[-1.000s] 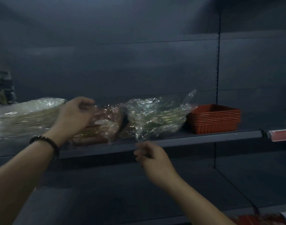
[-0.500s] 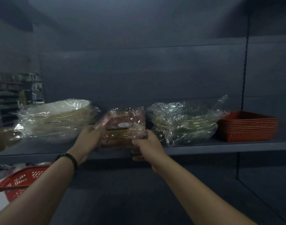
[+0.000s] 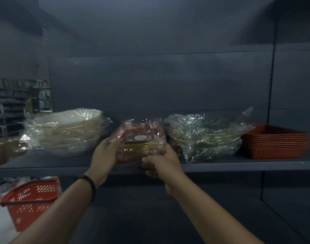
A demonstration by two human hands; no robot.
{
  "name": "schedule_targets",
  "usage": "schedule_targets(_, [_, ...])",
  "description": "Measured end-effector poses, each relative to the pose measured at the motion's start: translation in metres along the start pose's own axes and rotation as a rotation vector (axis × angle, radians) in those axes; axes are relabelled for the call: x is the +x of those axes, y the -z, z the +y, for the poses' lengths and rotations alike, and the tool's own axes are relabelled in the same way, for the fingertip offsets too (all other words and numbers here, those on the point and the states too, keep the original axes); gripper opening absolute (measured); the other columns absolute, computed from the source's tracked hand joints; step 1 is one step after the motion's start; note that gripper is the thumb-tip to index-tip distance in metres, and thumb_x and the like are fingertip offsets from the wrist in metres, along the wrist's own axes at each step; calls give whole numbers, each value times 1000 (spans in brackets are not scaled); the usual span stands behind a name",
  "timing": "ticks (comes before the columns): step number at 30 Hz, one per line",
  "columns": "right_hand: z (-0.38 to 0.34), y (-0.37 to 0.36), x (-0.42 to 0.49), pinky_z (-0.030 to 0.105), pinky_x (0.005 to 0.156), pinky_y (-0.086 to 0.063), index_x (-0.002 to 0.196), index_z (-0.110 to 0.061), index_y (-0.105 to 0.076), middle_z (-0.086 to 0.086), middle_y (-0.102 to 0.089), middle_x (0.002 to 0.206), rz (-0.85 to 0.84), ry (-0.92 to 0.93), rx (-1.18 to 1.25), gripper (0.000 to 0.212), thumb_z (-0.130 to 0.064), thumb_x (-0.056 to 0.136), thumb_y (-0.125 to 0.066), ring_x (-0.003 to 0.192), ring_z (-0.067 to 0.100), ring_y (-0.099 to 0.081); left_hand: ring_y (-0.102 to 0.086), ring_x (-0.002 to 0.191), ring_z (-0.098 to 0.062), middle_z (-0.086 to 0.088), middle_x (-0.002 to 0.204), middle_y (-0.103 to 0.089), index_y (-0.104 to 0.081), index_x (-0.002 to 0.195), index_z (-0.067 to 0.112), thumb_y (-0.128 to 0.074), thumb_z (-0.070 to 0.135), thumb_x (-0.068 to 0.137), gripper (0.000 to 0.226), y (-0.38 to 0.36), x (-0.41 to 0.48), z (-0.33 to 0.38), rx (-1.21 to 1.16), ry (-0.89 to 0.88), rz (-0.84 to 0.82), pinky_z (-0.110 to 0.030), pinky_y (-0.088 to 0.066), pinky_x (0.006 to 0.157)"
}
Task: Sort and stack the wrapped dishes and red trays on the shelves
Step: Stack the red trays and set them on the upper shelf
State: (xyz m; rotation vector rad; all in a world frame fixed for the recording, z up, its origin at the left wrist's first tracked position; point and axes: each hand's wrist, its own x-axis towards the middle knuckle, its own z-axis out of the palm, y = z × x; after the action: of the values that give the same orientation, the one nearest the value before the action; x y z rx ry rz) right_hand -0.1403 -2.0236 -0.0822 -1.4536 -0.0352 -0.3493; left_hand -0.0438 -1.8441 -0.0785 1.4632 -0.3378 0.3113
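A plastic-wrapped stack of small red square dishes (image 3: 138, 138) with gold edges sits at the middle of the dark shelf (image 3: 45, 166). My left hand (image 3: 103, 155) grips its left side and my right hand (image 3: 159, 162) grips its front right corner. To the left lies a wrapped stack of cream plates (image 3: 66, 131). To the right lies a loosely wrapped bundle of gold-rimmed dishes (image 3: 207, 136). A stack of red trays (image 3: 275, 141) stands at the shelf's far right.
A red shopping basket (image 3: 29, 201) sits on the floor at the lower left, below the shelf. A lower dark shelf (image 3: 221, 217) runs beneath my arms. Other store shelving (image 3: 13, 103) shows far left.
My right hand has risen from below the shelf edge to take hold of the red dish pack beside my left hand. The view has drawn back and shifted left.
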Motion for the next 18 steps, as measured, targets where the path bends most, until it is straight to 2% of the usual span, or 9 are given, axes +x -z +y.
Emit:
schedule_targets(1, [0, 2, -2, 36, 75, -66, 114, -28, -59, 3, -78, 106, 9, 12, -6, 50, -13, 71, -80, 97, 24, -79, -81, 80, -33, -15, 103, -81, -71, 114, 11, -61, 36, 105, 28, -2, -1, -1, 12, -17, 8, -42, -65, 67])
schedule_targets(4, [1, 8, -7, 36, 75, -65, 114, -28, -60, 1, -79, 104, 4, 38, -16, 52, -17, 67, -80, 95, 22, -79, -79, 95, -42, -15, 110, -80, -72, 121, 19, -65, 45, 97, 37, -5, 3, -6, 15, -2, -6, -64, -60, 93])
schedule_targets(6, [-1, 12, -10, 36, 74, -64, 113, -28, -60, 0, -79, 102, 2, 43, -18, 52, -17, 67, -82, 95, 23, -79, -78, 94, -46, -18, 111, -80, -71, 122, 16, -63, 42, 98, 36, -8, 2, -7, -7, 3, -24, -66, -59, 94])
schedule_targets(8, [-2, 17, -11, 36, 73, -64, 114, -28, -61, -1, -79, 103, 9, 37, -17, 49, -15, 72, -83, 95, 23, -79, -79, 94, -44, -16, 110, -80, -71, 121, 20, -63, 46, 97, 36, -12, 2, -8, 18, 13, -20, -64, -58, 95])
schedule_targets(12, [-4, 20, -13, 38, 75, -64, 117, -31, -60, -1, -79, 107, 0, 29, 3, 42, -14, 84, -80, 98, 25, -78, -79, 98, -27, 3, 104, -83, -73, 114, 29, -57, 62, 91, 43, -9, 2, -8, 151, -4, -27, -58, -58, 99])
schedule_targets(14, [-3, 16, -17, 42, 79, -65, 118, -34, -58, -3, -77, 108, 17, 39, -31, 43, -16, 85, -78, 98, 24, -78, -79, 92, -22, 2, 99, -83, -75, 111, 22, -55, 62, 97, 47, -9, -4, 6, 206, 2, -61, -43, -62, 87])
schedule_targets(15, [-2, 12, -21, 44, 82, -65, 119, -36, -57, -5, -76, 109, 42, 58, -45, 44, -18, 84, -77, 99, 23, -77, -77, 86, -20, 0, 95, -83, -76, 106, 18, -54, 62, 99, 50, -10, -8, 14, 196, 8, -109, -33, -60, 75])
schedule_targets(16, [0, 8, -25, 46, 87, -65, 119, -38, -56, -6, -74, 112, 92, 88, -67, 46, -20, 82, -77, 100, 21, -75, -74, 82, -19, -2, 91, -82, -78, 101, 17, -56, 67, 96, 55, -9, -13, 22, 183, 24, -160, -28, -54, 71])
schedule_targets(18, [4, -2, -37, 42, 95, -60, 122, -40, -51, -10, -63, 121, 215, 184, -147, 52, -23, 80, -76, 107, 13, -67, -68, 83, -21, -7, 89, -77, -78, 91, 23, -63, 79, 82, 59, 1, -13, 27, 143, 67, -189, -32, -47, 76])
